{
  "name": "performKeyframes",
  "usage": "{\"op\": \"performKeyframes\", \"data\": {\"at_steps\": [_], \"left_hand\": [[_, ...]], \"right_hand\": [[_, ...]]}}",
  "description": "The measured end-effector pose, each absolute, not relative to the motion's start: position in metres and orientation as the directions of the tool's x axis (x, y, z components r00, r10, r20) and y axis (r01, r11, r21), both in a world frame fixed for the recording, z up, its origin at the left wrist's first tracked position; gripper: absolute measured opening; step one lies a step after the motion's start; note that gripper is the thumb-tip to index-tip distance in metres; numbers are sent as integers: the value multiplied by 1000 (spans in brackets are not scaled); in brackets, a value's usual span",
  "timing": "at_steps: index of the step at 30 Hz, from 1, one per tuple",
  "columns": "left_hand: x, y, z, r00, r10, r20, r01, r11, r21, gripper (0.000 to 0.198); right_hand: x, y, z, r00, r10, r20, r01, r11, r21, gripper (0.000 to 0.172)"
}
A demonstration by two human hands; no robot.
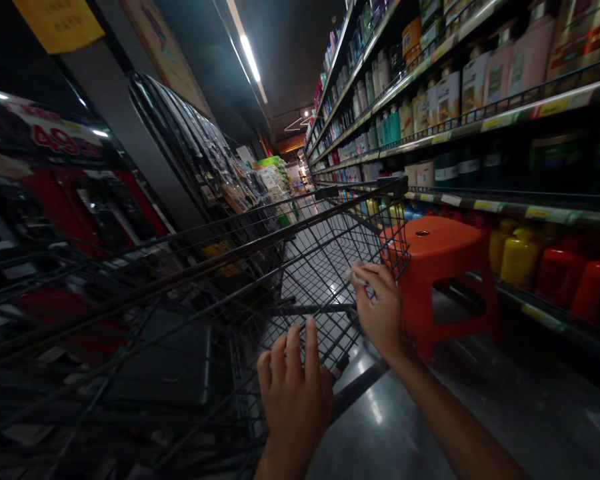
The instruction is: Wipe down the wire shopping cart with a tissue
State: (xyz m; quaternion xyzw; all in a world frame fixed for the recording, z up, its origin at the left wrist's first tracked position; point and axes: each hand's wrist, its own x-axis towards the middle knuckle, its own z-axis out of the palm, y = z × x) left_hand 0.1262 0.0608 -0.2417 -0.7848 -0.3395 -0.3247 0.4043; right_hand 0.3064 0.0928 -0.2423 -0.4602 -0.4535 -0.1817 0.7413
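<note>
My right hand (pixel 380 308) is closed in a pinch on a small whitish wad (pixel 354 272), perhaps cloth or tissue; its exact kind is too blurred to tell. It is close to the side of a black wire shopping cart (pixel 325 257). Lower and to the left, my left hand (pixel 296 387) has its fingers stretched out and slightly apart against the cart's wire mesh, holding nothing. Whether its fingertips press on the wires I cannot tell. The cart tilts across the view, with the grey floor showing through its mesh.
An orange plastic stool (pixel 440 247) stands close to the cart's right side. Shelves of bottles (pixel 485 80) line the right, with yellow and red containers (pixel 523 257) low down. Hanging goods (pixel 195 147) and a dark pillar are on the left. Shiny floor (pixel 370 427) lies below.
</note>
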Motion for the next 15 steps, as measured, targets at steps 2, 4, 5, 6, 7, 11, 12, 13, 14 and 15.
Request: {"op": "performKeyframes", "data": {"at_steps": [2,4,5,6,7,11,12,13,14,15], "left_hand": [[127,60,-241,555,279,784,800,-438,-411,48],[128,60,-241,553,285,783,802,-436,-408,48],[128,60,-241,553,285,783,803,-434,-408,48],[128,60,-241,552,283,784,804,-432,-409,48],[128,60,-241,552,283,784,804,-429,-411,48],[129,59,-240,556,292,778,805,-421,-417,50],[129,59,-239,557,294,776,805,-421,-418,50],[129,59,-239,557,293,777,805,-420,-418,50],[129,59,-239,556,292,779,806,-418,-419,50],[129,59,-239,557,289,779,806,-416,-421,50]], "right_hand": [[306,92,-246,540,142,829,678,510,-529,19],[305,93,-253,576,162,801,653,500,-570,19],[305,94,-259,595,178,784,637,490,-594,19],[305,95,-266,610,196,767,623,480,-618,19],[305,96,-274,623,212,753,611,470,-637,19],[308,98,-306,639,248,728,595,442,-672,20],[309,98,-310,637,257,727,594,437,-675,20],[310,98,-313,633,268,727,595,432,-678,20],[311,97,-315,626,281,727,597,427,-679,20],[312,96,-315,618,296,728,600,421,-680,20]]}}
